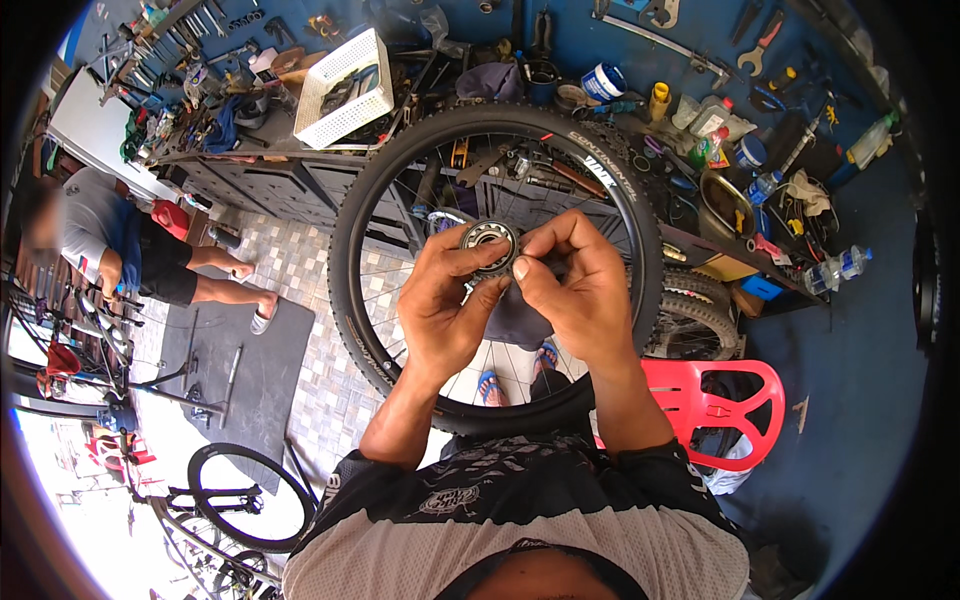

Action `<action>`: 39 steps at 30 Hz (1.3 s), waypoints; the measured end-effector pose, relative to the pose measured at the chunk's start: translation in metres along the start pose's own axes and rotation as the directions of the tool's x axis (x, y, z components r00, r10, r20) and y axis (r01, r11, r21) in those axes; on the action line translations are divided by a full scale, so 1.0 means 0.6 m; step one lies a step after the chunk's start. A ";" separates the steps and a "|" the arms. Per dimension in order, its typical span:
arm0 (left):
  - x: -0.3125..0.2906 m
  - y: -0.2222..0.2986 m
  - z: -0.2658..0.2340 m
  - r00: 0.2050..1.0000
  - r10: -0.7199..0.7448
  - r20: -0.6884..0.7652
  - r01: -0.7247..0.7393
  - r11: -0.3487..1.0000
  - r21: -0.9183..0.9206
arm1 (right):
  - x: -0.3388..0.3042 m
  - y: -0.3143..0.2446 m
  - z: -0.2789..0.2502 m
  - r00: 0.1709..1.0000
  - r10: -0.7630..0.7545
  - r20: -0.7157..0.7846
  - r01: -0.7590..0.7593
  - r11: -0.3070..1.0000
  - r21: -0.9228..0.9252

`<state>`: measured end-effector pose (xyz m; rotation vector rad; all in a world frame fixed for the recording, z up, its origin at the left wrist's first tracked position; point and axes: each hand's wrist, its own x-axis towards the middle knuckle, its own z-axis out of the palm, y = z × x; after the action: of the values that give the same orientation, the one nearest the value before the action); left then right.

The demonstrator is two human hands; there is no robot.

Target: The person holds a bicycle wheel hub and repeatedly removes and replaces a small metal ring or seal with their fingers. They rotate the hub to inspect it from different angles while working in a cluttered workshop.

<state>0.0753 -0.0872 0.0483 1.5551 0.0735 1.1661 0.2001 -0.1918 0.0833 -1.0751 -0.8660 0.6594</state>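
Note:
In my left hand [440, 305] is a round metal bicycle hub part [490, 236], with a bright ring inside a dark rim. The fingers and thumb of that hand wrap its edge, one finger lying across its face. My right hand [585, 295] is closed in a pinch, its thumb and forefinger against the right side of the part. Whatever sits between those fingertips, if anything, is too small to make out. Below both hands is a bicycle wheel [348, 250] with a black knobby tyre and thin spokes. The hands and the part cover its hub.
A cluttered workbench [320, 165] runs beyond the wheel, bearing a white basket [345, 122], bottles and tools. To the right stand a red plastic chair [655, 385] and more tyres [705, 325]. Another person [95, 220] bends over a bicycle at left; a loose wheel [200, 480] is nearer.

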 end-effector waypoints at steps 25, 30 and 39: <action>-0.006 -0.002 -0.002 0.992 -0.125 -0.023 0.125 0.992 -0.011 | -0.004 0.003 0.009 0.991 -0.130 0.010 0.128 0.960 -0.247; -0.007 -0.004 -0.005 0.992 -0.123 -0.023 0.124 0.992 0.027 | -0.007 0.000 0.017 0.980 -0.198 0.013 0.180 0.865 -0.469; -0.012 -0.015 -0.029 0.936 -0.351 0.026 0.334 0.864 -0.376 | -0.012 0.001 -0.023 0.980 -0.198 -0.001 0.179 0.891 -0.416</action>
<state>0.0641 -0.0760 0.0347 1.1204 0.1419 0.8686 0.2082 -0.2037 0.0775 -1.3584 -1.0871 0.2889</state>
